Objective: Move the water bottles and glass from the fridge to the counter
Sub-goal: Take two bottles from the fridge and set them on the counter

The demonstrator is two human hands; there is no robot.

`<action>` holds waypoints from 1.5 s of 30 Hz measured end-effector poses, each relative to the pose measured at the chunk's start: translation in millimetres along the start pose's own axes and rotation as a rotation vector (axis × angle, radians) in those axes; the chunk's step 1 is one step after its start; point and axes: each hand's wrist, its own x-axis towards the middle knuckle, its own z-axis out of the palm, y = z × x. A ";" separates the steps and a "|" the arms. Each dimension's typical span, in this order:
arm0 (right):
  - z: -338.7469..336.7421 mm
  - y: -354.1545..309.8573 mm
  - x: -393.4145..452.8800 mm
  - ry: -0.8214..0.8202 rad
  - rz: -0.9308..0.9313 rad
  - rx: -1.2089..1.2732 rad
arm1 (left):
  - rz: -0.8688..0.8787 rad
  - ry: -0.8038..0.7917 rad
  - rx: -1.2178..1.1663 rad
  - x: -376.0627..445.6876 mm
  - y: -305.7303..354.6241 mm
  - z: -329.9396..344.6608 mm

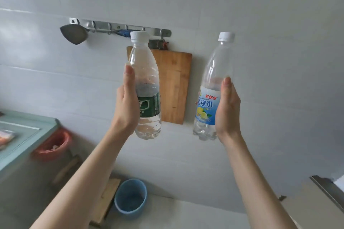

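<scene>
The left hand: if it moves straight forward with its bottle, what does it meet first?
Probably the wooden cutting board hanging on the tiled wall, directly behind the green-label bottle in the left hand; depth is unclear.

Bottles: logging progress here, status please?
Left hand grips green-label bottle, right hand grips blue-label bottle. Both upright, capped, mid-air before the tiled wall. Glass not in view. Nothing blocking.

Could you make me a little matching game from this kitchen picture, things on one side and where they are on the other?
Things:
1. green-label bottle
2. blue-label bottle
3. cutting board
4. blue bucket

Places:
A. hanging on the wall
B. on the floor below
C. in the left hand
D. in the right hand

Pairs: 1-C, 2-D, 3-A, 4-B
</scene>
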 end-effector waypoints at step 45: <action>768.8 -18.5 -305.7 -1.202 -0.012 0.471 | 0.162 1.180 0.552 -118.8 155.5 -684.2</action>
